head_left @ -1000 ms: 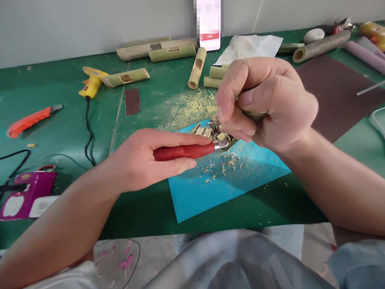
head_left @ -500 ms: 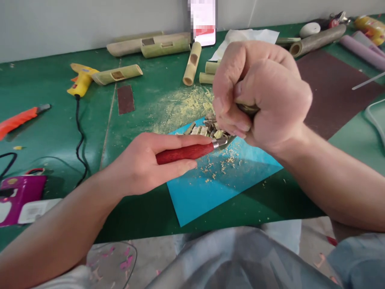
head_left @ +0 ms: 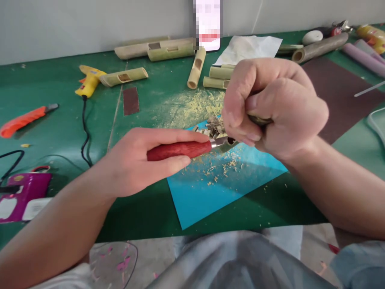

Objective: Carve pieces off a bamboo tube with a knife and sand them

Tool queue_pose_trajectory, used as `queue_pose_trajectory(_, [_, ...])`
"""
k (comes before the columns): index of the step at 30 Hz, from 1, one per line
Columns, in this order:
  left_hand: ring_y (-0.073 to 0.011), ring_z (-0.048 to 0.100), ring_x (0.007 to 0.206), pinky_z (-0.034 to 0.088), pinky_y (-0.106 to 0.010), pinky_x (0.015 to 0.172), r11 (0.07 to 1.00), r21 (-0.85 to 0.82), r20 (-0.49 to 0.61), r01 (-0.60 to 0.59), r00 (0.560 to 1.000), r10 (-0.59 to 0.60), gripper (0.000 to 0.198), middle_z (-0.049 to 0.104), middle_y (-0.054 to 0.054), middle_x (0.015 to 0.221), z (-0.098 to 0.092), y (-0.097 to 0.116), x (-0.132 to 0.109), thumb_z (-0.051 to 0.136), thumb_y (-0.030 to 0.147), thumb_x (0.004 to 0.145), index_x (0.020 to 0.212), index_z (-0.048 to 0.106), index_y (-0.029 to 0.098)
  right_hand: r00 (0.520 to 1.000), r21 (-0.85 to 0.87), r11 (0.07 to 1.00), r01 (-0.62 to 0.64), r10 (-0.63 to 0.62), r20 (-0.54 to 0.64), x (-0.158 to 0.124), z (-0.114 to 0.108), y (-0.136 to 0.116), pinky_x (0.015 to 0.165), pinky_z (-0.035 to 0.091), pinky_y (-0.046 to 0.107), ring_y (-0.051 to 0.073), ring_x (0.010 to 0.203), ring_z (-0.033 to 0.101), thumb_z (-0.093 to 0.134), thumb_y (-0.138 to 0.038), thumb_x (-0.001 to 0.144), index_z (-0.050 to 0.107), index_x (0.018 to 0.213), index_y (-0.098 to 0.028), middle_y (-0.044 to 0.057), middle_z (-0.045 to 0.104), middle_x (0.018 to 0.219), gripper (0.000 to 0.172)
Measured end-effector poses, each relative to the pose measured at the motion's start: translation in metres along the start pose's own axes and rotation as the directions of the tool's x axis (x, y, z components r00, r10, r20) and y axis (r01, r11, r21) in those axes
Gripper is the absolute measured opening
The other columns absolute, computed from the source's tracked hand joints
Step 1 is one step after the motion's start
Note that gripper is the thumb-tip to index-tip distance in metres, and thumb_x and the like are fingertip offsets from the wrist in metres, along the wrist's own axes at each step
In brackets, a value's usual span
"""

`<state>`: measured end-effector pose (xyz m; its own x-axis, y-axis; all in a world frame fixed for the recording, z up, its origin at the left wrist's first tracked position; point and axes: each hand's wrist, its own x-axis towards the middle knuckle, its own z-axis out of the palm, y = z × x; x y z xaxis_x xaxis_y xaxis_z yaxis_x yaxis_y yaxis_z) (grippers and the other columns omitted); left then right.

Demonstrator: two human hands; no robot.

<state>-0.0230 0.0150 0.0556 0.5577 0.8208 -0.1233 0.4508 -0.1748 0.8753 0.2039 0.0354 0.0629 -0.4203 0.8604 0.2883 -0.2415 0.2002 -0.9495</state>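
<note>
My left hand (head_left: pixel 126 164) is closed around the red wooden handle (head_left: pixel 177 150) of a carving tool, with the thumb along the near side and the fingers along the far side. Its metal blade (head_left: pixel 221 141) points right, at the open end of a bamboo tube (head_left: pixel 231 141). My right hand (head_left: pixel 276 106) is a fist around that tube, hiding most of it. I cannot tell how far the tip reaches into the bamboo. Below both hands lies a blue sheet (head_left: pixel 192 204) scattered with shavings, and a heap of bamboo chips (head_left: pixel 215 127) sits at its far edge.
Cut bamboo tubes (head_left: pixel 171 52) lie along the wall near a phone (head_left: pixel 209 24). On the left are a yellow glue gun (head_left: pixel 92 82), an orange utility knife (head_left: pixel 27 120) and a purple box (head_left: pixel 37 190). Dark brown sandpaper (head_left: pixel 337 92) and a white paper (head_left: pixel 248 48) lie at right and back.
The view has shifted slightly. My left hand has drawn the tool a little to the left, my right fist has moved right and lower, and the tube's open end now shows between them.
</note>
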Motion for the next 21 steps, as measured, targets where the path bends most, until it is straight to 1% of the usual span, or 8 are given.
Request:
queue_pose_trajectory(3, [-0.0226,0.074,0.102,0.061,-0.027,0.082,0.995,0.09,-0.012,-0.051,0.999,0.052,0.036,0.075,0.001,0.116,-0.002,0.004,-0.005,0.062,0.025,0.088,0.123,0.07,0.033,1.0,0.007,1.0,-0.005,0.005,-0.012,0.002,-0.001,0.0,0.039,0.029,0.025,0.009,0.037,0.034,0.043,-0.006,0.079,0.052,0.058,-0.021,-0.005,0.044,0.047,0.028])
queue_pose_trajectory(6, [-0.0225,0.074,0.097,0.061,-0.027,0.077,0.968,0.219,-0.036,-0.126,0.99,0.137,0.038,0.075,0.0,0.116,0.002,0.004,-0.009,0.06,0.027,0.09,0.127,0.067,0.033,0.999,0.027,1.0,0.008,-0.007,-0.035,0.003,0.0,0.001,0.038,0.027,0.025,0.009,0.036,0.035,0.045,-0.006,0.075,0.051,0.057,-0.021,-0.005,0.045,0.048,0.025])
queue_pose_trajectory(8, [-0.0223,0.074,0.093,0.06,-0.029,0.076,0.922,0.343,-0.052,-0.181,0.976,0.212,0.044,0.075,-0.001,0.116,0.006,0.002,-0.012,0.059,0.028,0.09,0.133,0.061,0.034,0.999,0.039,0.999,0.009,-0.007,-0.049,0.003,0.002,0.002,0.038,0.027,0.025,0.009,0.037,0.035,0.048,-0.008,0.074,0.051,0.057,-0.021,-0.005,0.046,0.049,0.022])
queue_pose_trajectory(11, [-0.0208,0.071,0.087,0.057,-0.03,0.075,0.824,0.517,-0.053,-0.231,0.952,0.301,0.053,0.073,-0.003,0.112,0.011,0.002,-0.017,0.057,0.026,0.09,0.142,0.052,0.035,0.997,0.026,1.0,-0.003,0.005,-0.079,0.002,0.003,0.002,0.038,0.029,0.026,0.01,0.037,0.035,0.054,-0.01,0.073,0.051,0.057,-0.022,-0.005,0.045,0.048,0.02])
queue_pose_trajectory(14, [-0.0169,0.065,0.074,0.052,-0.027,0.063,0.725,0.647,-0.057,-0.238,0.932,0.358,0.052,0.068,-0.004,0.097,0.013,0.005,-0.023,0.055,0.023,0.091,0.141,0.053,0.033,0.992,-0.005,1.0,-0.023,0.023,-0.125,0.001,0.003,0.003,0.039,0.03,0.026,0.01,0.037,0.034,0.058,-0.015,0.074,0.052,0.058,-0.023,-0.005,0.042,0.047,0.019])
queue_pose_trajectory(16, [-0.0143,0.06,0.066,0.05,-0.025,0.059,0.695,0.676,-0.051,-0.244,0.926,0.374,0.048,0.063,-0.003,0.09,0.015,0.008,-0.025,0.055,0.022,0.092,0.138,0.056,0.033,0.988,-0.025,0.999,-0.029,0.025,-0.149,0.001,0.002,0.004,0.039,0.03,0.026,0.011,0.038,0.035,0.058,-0.016,0.074,0.054,0.058,-0.023,-0.005,0.042,0.047,0.018])
queue_pose_trajectory(17, [-0.0135,0.059,0.065,0.05,-0.025,0.059,0.695,0.675,-0.048,-0.247,0.925,0.376,0.046,0.063,-0.003,0.091,0.015,0.01,-0.025,0.054,0.022,0.093,0.137,0.058,0.034,0.987,-0.03,0.999,-0.025,0.02,-0.157,0.001,0.002,0.004,0.039,0.03,0.026,0.011,0.038,0.036,0.057,-0.015,0.074,0.055,0.058,-0.023,-0.004,0.043,0.048,0.018])
queue_pose_trajectory(21, [-0.012,0.062,0.07,0.053,-0.023,0.063,0.693,0.681,-0.052,-0.237,0.928,0.369,0.042,0.065,-0.004,0.104,0.019,0.011,-0.026,0.052,0.019,0.095,0.134,0.06,0.03,0.986,-0.011,1.0,-0.014,0.012,-0.169,0.0,0.001,0.006,0.041,0.032,0.027,0.011,0.04,0.038,0.056,-0.015,0.075,0.057,0.059,-0.023,-0.003,0.045,0.051,0.018])
